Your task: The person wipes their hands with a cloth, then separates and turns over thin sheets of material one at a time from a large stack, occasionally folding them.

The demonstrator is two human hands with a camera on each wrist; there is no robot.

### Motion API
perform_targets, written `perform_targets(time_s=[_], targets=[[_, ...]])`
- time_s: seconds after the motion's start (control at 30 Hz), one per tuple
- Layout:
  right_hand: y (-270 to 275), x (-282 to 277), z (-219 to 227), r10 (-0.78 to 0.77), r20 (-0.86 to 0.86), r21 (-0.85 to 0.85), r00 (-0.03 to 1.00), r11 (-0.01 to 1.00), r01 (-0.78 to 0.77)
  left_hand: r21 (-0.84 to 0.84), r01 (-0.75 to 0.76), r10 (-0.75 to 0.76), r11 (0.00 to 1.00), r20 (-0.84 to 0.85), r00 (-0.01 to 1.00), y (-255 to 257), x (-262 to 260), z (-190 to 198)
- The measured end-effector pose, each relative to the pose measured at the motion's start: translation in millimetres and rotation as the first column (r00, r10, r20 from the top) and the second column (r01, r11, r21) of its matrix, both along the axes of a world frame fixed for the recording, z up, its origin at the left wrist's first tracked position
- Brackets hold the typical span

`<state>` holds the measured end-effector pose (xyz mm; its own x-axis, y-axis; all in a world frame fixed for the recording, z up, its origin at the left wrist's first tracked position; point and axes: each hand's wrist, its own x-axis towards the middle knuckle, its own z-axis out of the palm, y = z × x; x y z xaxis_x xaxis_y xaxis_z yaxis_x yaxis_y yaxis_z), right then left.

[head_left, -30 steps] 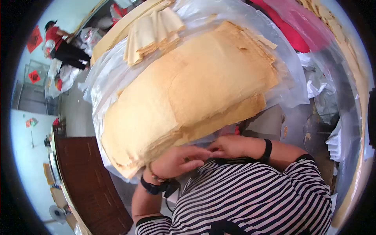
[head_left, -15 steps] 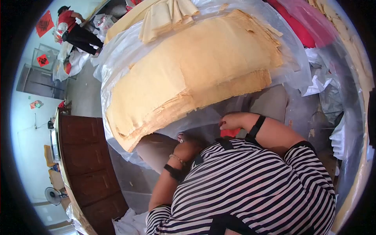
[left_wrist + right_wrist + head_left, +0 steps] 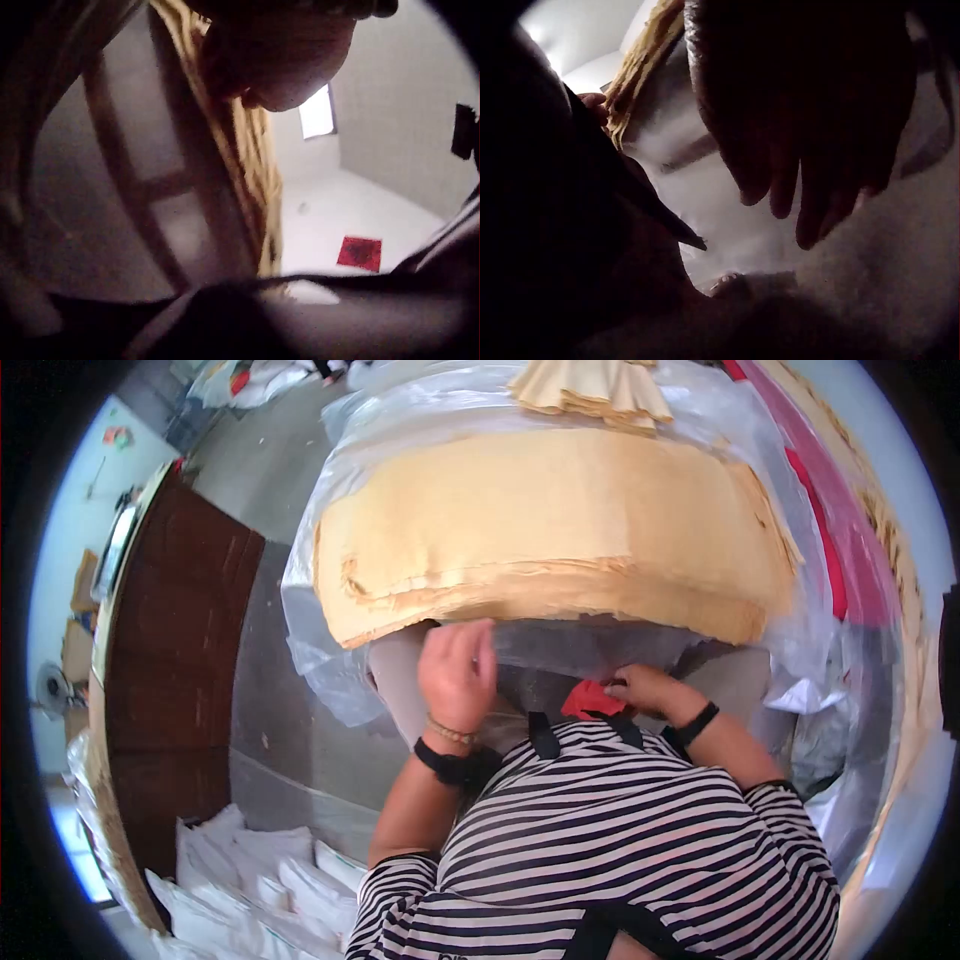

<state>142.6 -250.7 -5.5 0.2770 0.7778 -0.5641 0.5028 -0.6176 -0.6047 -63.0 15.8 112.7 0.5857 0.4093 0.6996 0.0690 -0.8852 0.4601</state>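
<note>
A broad stack of thin, pale yellow-tan sheets [image 3: 500, 510] with ragged edges lies in front of me in the head view. My left hand [image 3: 458, 675] is raised at its near edge, fingers loosely bent with nothing seen in them. In the left wrist view that hand [image 3: 277, 64] shows dark, overlapping the layered sheet edges [image 3: 259, 165]. Over the lap is my right hand [image 3: 655, 690], its fingertips right at the edge of a red piece [image 3: 588, 700] by the waist. The right wrist view shows its fingers [image 3: 806, 217] hanging fairly straight, in deep shadow.
Clear plastic sheeting [image 3: 330, 630] spreads beneath the stack. A fanned bundle of similar sheets [image 3: 595, 390] lies beyond it. A dark brown wooden cabinet [image 3: 170, 680] stands at left, with white sacks [image 3: 250, 870] on the floor. Pink plastic [image 3: 840, 490] hangs at right.
The hands, close together at first, have separated. My left hand dropped toward the lap, then rose to the stack's near edge; the right stays over the lap. The head view has turned left.
</note>
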Motion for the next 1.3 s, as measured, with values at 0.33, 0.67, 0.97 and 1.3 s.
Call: perform_targets(time_s=[0.33, 0.67, 0.97, 1.3], targets=[[194.8, -54.4, 233.8, 0.021, 0.506, 0.675, 0.863, 0.613, -0.41, -0.135, -0.543, 0.518, 0.829, -0.182, 0.836, 100.9, -22.5, 11.3], [285.9, -44.0, 206.5, -0.036, 0.811, 0.443, 0.585, 0.69, -0.572, -0.987, 0.115, 0.089, 0.111, 0.125, 0.988, 145.1, -34.6, 29.9], [304.9, -51.2, 207.1, -0.22, 0.773, 0.576, 0.595, 0.637, -0.513, -0.91, 0.2, 0.054, 0.362, 0.235, 0.971, 162.1, 7.0, 49.5], [334.5, 17.5, 217.0, -0.332, -0.077, 0.687, 0.94, 0.666, 0.292, -0.091, -0.322, 0.31, 0.942, -0.123, 0.943, 140.2, 13.2, 37.4]])
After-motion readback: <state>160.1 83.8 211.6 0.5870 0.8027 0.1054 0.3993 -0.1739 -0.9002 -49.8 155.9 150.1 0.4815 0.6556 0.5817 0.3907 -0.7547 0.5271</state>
